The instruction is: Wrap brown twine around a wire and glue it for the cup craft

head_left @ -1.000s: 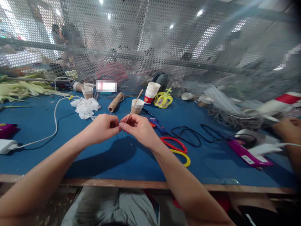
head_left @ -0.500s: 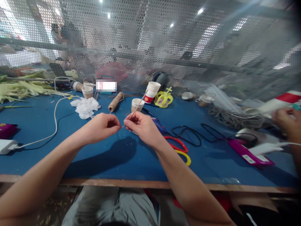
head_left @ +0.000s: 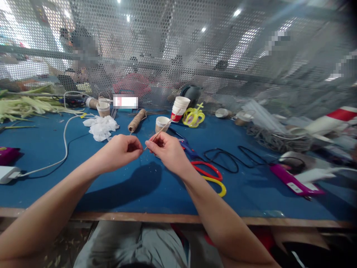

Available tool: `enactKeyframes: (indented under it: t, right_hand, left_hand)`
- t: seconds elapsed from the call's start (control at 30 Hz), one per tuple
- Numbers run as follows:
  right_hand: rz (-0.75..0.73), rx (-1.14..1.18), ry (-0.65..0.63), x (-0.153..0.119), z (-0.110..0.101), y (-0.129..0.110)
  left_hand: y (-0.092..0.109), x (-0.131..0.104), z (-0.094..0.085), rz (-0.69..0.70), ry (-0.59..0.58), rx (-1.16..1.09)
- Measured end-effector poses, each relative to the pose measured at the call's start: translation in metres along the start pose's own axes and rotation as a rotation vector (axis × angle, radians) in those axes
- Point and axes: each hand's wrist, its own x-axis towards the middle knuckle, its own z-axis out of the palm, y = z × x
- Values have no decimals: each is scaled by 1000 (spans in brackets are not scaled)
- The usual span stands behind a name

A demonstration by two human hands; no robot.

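Observation:
My left hand is closed in a pinch on the near end of a thin tan twine strand. Close beside it, my right hand pinches the same strand, whose free part sticks out up and to the right past a small wrapped paper cup. A short stretch of strand shows between the two sets of fingertips. Beyond my left hand lies a roll of brown twine, with a thread running from it toward that hand. Scissors with red and yellow handles lie by my right forearm.
Stacked paper cups and a yellow crown-shaped piece stand behind my hands. Crumpled white plastic and pale husks lie left. A black cord, purple power strip and grey cord bundle lie right.
The strand's free end has tipped lower and to the right, and my right hand has shifted slightly left. Another person's hand at the far right has left the view.

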Motion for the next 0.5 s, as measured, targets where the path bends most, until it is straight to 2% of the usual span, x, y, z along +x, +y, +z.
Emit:
enactKeyframes:
  t: [0.5]
  right_hand:
    - [9, -11, 62, -1, 2, -1]
  left_hand:
    - [1, -1, 2, 4, 30, -13]
